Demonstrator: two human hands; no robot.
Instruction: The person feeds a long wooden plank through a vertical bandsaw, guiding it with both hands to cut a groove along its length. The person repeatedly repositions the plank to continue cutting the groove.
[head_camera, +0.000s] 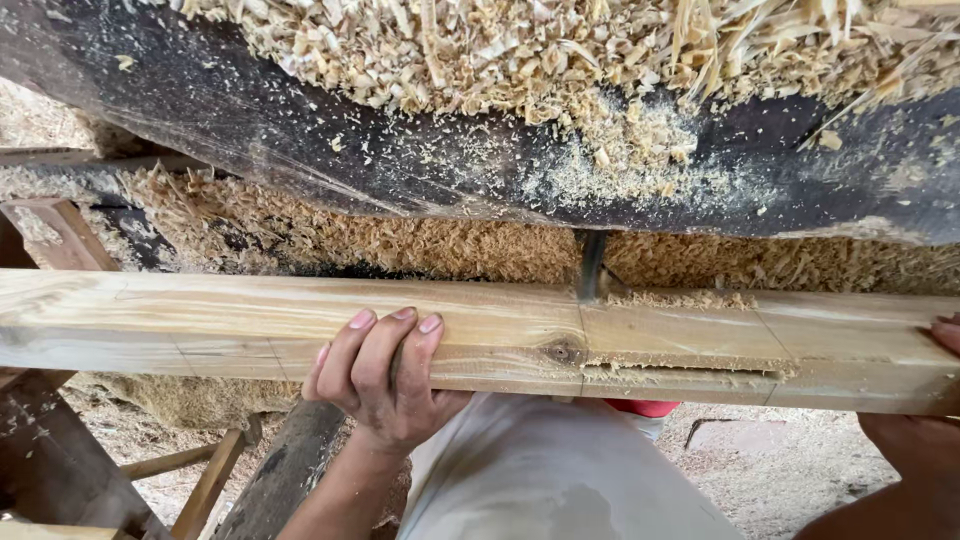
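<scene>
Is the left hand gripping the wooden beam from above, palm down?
No, the left hand comes up from below the wooden beam, with its fingers curled over the near face.

left hand (385, 375) — palm up from below, fingers curled over an edge, nails showing, grip closed | left forearm rising from bottom centre-left | right hand (925, 420) — mostly cut off at frame's right edge, fingertip on top, grip unclear
</scene>
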